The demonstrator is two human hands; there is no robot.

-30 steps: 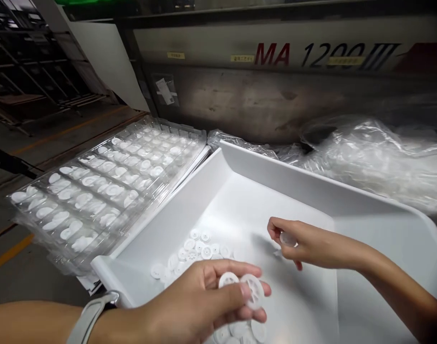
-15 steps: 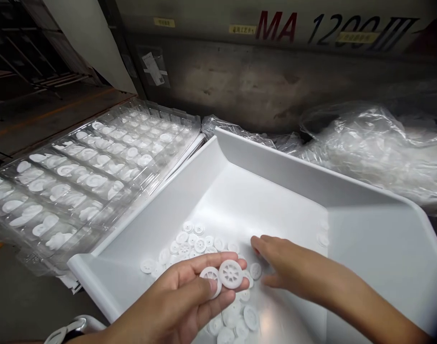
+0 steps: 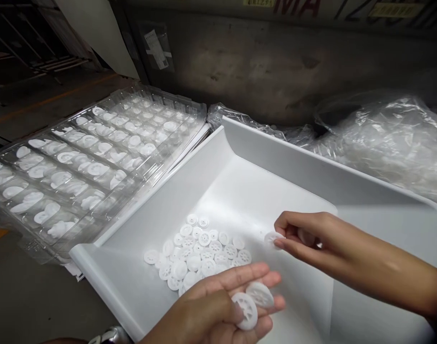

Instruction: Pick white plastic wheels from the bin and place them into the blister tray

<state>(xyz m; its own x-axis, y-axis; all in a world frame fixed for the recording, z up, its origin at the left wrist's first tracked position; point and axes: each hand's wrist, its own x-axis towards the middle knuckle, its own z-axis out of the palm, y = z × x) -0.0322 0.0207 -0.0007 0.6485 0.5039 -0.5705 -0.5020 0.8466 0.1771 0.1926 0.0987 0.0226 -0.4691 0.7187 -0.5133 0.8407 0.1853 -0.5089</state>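
My left hand is palm up over the near side of the grey tray. Its thumb presses one white plastic gear wheel against the fingers, and a second gear wheel rests on the fingers beside it. To the right and farther off, my right hand pinches a gear wheel between thumb and fingertips. Something white also shows inside its curled fingers, perhaps more wheels. A pile of white gear wheels lies on the tray floor, partly hidden by my left hand.
Clear plastic blister trays filled with white parts stand to the left of the grey tray. Crumpled clear plastic bags lie behind it at the right. A dark machine panel with lettering rises at the back.
My right hand has moved right and up, away from the pile, with a gear wheel now in its pinch. My left hand has shifted right and down. The view has tilted down slightly.
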